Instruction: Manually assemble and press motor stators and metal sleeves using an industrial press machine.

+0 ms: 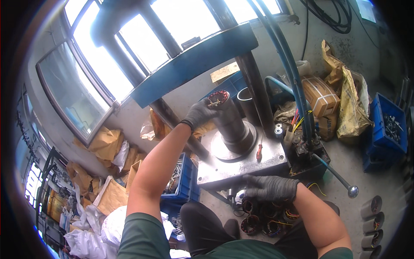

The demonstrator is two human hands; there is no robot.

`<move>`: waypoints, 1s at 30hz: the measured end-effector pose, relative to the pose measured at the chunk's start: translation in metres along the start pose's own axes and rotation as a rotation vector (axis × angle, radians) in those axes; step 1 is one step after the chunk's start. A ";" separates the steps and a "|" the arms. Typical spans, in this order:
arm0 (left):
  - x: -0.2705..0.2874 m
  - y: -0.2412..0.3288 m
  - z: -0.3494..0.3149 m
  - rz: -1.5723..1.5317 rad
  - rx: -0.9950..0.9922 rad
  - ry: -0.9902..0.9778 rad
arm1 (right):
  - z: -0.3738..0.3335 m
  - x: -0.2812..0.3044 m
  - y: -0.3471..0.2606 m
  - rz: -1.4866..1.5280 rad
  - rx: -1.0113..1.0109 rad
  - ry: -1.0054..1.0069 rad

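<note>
My left hand [199, 113], in a dark grey glove, grips the top rim of a wound motor stator [218, 98] with copper coils, which sits on top of a grey metal cylinder [230, 125] on the press plate [241, 166]. My right hand [268, 187], also gloved, rests fingers spread on the front edge of that grey plate, holding nothing. Just below it lie several more wound stators [263, 216] with coloured wires on the floor.
A blue press frame [194, 60] with dark columns stands over the plate. A red-handled screwdriver [259, 152] lies on the plate. A lever with a ball end [340, 179] sticks out right. Blue crates [388, 129] of parts, cardboard boxes [320, 97] and bags surround the press.
</note>
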State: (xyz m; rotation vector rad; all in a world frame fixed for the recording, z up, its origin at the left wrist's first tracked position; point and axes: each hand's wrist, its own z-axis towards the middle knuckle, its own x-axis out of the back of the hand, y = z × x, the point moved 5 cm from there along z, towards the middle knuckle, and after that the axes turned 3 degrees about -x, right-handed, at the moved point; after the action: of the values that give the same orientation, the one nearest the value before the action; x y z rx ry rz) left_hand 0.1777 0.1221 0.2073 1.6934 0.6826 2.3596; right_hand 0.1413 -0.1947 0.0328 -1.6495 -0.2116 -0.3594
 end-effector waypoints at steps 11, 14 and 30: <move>0.002 0.015 -0.019 0.220 0.030 0.063 | -0.001 -0.012 0.000 -0.489 -0.052 -0.153; 0.008 -0.006 -0.017 0.269 0.018 0.056 | -0.001 -0.011 0.000 -0.477 0.053 -0.066; -0.043 -0.198 -0.403 0.009 0.203 0.375 | -0.020 -0.005 0.001 -0.401 -0.080 0.133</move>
State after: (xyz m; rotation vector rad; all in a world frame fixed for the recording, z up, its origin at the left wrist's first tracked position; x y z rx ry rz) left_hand -0.2079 0.1718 -0.0212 1.3264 1.0044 2.7252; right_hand 0.1348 -0.2144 0.0322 -1.6513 -0.4337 -0.7870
